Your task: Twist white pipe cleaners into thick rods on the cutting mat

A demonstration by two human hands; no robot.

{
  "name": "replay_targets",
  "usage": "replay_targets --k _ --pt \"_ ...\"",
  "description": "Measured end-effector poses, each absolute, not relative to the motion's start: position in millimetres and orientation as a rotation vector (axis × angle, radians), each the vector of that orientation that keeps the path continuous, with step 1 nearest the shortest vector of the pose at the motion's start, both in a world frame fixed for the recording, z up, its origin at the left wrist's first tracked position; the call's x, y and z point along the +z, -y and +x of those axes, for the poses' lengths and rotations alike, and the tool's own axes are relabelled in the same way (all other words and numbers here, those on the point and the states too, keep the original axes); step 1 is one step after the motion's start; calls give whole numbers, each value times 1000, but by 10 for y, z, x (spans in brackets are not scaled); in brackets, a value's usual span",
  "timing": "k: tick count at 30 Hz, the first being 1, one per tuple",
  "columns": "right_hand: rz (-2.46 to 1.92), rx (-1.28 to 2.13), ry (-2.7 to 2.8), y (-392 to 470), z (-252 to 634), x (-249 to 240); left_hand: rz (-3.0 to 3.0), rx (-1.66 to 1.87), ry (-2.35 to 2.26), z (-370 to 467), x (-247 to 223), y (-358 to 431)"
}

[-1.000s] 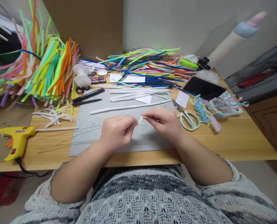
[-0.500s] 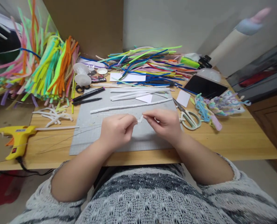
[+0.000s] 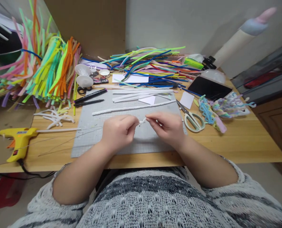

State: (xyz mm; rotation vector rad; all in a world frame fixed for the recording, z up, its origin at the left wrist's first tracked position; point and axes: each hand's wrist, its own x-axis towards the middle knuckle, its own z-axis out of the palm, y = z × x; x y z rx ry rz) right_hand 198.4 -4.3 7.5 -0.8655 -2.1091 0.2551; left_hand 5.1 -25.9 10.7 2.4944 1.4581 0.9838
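Note:
Between my hands, just above the grey cutting mat [image 3: 88,144], is a short bent piece of white pipe cleaner [image 3: 142,121]. My left hand [image 3: 119,130] is closed on its left end, most of which is hidden in the fingers. The thumb and forefinger of my right hand [image 3: 166,127] pinch the other end. Thin wires [image 3: 71,139] run leftward from near my left hand; whether they join the held piece I cannot tell. Beyond my hands lie a long twisted white pipe cleaner [image 3: 131,108], several straight white stems [image 3: 131,96] and a white paper piece [image 3: 147,100].
Scissors [image 3: 193,122] lie right of the mat, near twisted pastel pieces [image 3: 209,110] and a dark-screened phone [image 3: 209,88]. At left are a yellow glue gun [image 3: 19,141], white offcuts [image 3: 55,117] and black markers [image 3: 91,97]. Colourful pipe cleaners [image 3: 145,63] are heaped behind.
The bent tip of the white pipe cleaner between my fingers has flattened and now spans more level from hand to hand. Both hands stay almost in place.

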Motion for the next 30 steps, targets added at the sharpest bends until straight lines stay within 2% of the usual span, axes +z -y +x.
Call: replay_targets --k 4,8,11,16,22,25,30 --pt "-929 373 2213 -2 1978 33 2437 1074 -1464 46 132 262" --pt "-817 187 2396 76 1950 43 2421 1093 -1604 36 136 259" --pt "-743 136 2319 112 1961 87 2494 1041 -1597 41 129 263" --pt "-905 305 2118 27 2015 82 2546 1033 -1462 49 141 271" --pt "-797 193 2472 56 2017 78 2505 1083 -1564 39 147 263" --pt "-720 171 2374 99 2014 116 2557 1043 -1548 45 144 264" --pt "-921 358 2156 41 2019 102 2560 1036 -1401 47 159 274"
